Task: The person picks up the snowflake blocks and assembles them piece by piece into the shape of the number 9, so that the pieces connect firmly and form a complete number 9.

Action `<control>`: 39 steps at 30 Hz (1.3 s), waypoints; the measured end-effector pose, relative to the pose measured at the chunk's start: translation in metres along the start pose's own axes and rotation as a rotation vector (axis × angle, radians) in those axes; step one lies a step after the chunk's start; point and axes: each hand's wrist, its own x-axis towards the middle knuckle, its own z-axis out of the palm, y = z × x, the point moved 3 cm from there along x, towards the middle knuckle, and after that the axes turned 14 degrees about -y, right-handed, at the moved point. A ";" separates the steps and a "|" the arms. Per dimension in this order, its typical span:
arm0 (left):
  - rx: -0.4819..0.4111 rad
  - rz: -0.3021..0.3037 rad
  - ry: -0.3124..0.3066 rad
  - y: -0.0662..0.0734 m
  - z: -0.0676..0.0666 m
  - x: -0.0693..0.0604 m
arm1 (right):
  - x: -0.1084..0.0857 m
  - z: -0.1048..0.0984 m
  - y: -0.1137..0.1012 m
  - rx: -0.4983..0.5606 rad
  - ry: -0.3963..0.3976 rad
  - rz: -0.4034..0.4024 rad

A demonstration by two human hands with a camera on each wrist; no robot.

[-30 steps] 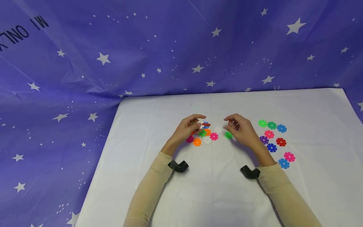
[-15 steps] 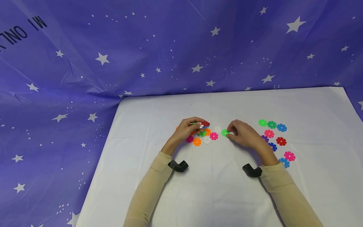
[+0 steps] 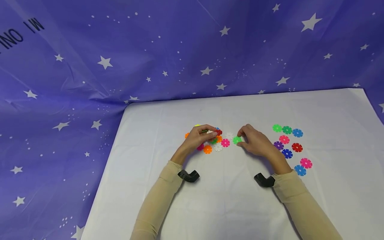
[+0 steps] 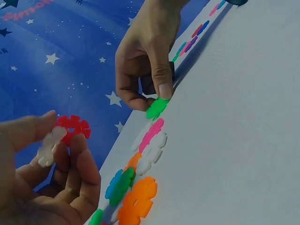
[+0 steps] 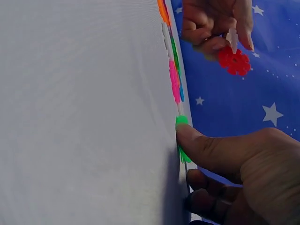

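The step in hand looks like picking up the green disc [image 3: 237,140], which lies toward the far edge of the tabletop [image 3: 222,200], just beside a pile that holds a pink disc [image 3: 225,143] and an orange disc [image 3: 207,149]. The right hand [image 3: 256,141] pinches its rim between thumb and fingers, in a narrow grip; whether the disc is clear of the cloth, I cannot tell. Above the pile, the left hand [image 3: 195,138] holds a red disc [image 4: 80,126] and a white disc [image 4: 49,147] that meet at an angle and appear slotted together. The next move seems to call for a firm pinch and a clean lift that spares the neighbouring pieces, while the hands stay well apart from the purple disc [image 3: 278,145], in the group nearer the right edge.
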 end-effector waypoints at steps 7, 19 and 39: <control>-0.028 0.015 0.041 -0.001 -0.002 0.000 | 0.004 -0.002 -0.007 0.039 0.027 -0.076; 0.022 0.046 0.082 0.004 -0.003 -0.002 | 0.005 0.006 -0.011 -0.070 0.073 -0.005; 0.072 0.109 0.074 0.009 0.008 -0.001 | 0.005 0.003 -0.025 0.751 -0.009 -0.164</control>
